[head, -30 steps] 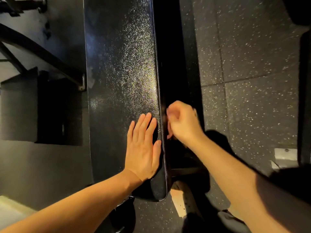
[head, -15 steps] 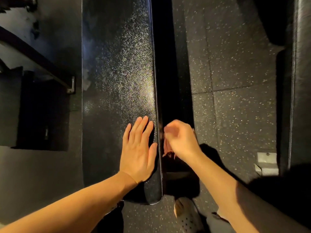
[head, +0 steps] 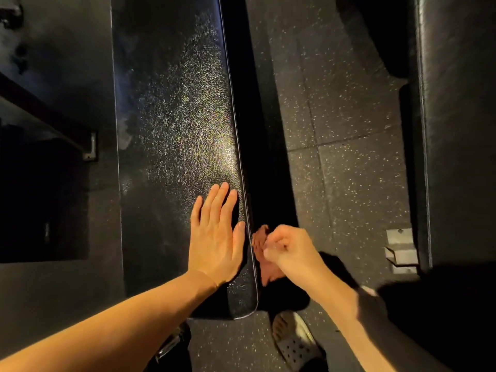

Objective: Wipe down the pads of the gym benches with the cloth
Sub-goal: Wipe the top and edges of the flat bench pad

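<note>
Speckled rubber floor tiles (head: pixel 346 108) fill the right half of the frame, dim under warm light, with a black bench pad (head: pixel 177 124) running from the top centre down to a rounded end low in the middle. At the pad's right edge, the right hand (head: pixel 291 251) is clenched around a reddish-brown cloth (head: pixel 264 253), fingers curled in, knuckles up, pressing the bunched fabric against the pad's dark side wall just below the seam. The cloth shows only in part, with a fold above the fist and more hanging beneath it. The right forearm runs down to the lower right, where a dark sleeve covers it.

Just left of the seam, the left hand (head: pixel 216 237) lies flat and spread on the pad's top surface, palm down, fingers together pointing up the frame, thumb beside the edge; it grasps nothing. Its bare forearm stretches to the lower left corner.

Below the pad's end, a pale perforated clog (head: pixel 295 342) stands on the floor. A second dark bench pad (head: pixel 461 130) rises along the right edge, with a grey metal foot bracket (head: pixel 401 249) beside it. At mid-left, a dark frame bar ends in a small metal bracket (head: pixel 91 146).
</note>
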Action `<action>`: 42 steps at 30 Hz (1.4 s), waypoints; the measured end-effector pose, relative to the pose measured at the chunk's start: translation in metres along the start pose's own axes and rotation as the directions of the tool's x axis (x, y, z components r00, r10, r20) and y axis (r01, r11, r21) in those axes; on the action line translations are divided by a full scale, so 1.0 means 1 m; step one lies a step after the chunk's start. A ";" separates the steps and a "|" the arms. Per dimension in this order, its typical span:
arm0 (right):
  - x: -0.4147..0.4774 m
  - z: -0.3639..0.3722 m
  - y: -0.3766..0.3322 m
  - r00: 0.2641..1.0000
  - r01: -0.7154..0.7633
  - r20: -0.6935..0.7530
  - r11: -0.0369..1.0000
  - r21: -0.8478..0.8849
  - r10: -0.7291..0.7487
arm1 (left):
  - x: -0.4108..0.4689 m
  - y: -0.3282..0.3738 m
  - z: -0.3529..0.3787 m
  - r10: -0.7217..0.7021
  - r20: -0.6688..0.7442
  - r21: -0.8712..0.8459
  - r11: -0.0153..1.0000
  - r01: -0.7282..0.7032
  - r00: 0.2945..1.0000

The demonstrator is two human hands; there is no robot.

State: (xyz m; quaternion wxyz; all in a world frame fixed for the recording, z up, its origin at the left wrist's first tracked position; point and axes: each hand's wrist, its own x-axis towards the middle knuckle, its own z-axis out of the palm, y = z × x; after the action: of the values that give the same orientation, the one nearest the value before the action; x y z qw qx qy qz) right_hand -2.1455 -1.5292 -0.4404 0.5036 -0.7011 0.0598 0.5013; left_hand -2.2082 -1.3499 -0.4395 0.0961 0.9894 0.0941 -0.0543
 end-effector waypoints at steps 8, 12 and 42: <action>0.064 -0.013 -0.070 0.980 0.151 -0.139 0.987 0.056 -0.142 | 0.000 -0.002 0.002 0.006 -0.005 0.030 1.000 -0.006 1.000; 0.077 -0.012 -0.080 0.970 0.217 -0.176 0.928 0.302 -0.170 | 0.000 0.001 -0.002 -0.003 -0.010 0.007 1.000 0.003 1.000; 0.199 -0.054 -0.194 0.962 0.270 -0.103 0.930 0.247 -0.252 | 0.223 -0.019 -0.035 -0.230 -0.246 0.037 0.969 0.246 0.942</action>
State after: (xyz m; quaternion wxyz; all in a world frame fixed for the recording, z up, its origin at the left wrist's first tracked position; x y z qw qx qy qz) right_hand -1.8993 -1.3929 -0.4673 0.6507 -0.6479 0.0482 0.3931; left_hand -1.9913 -1.2859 -0.4369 0.0434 0.9727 0.2220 0.0510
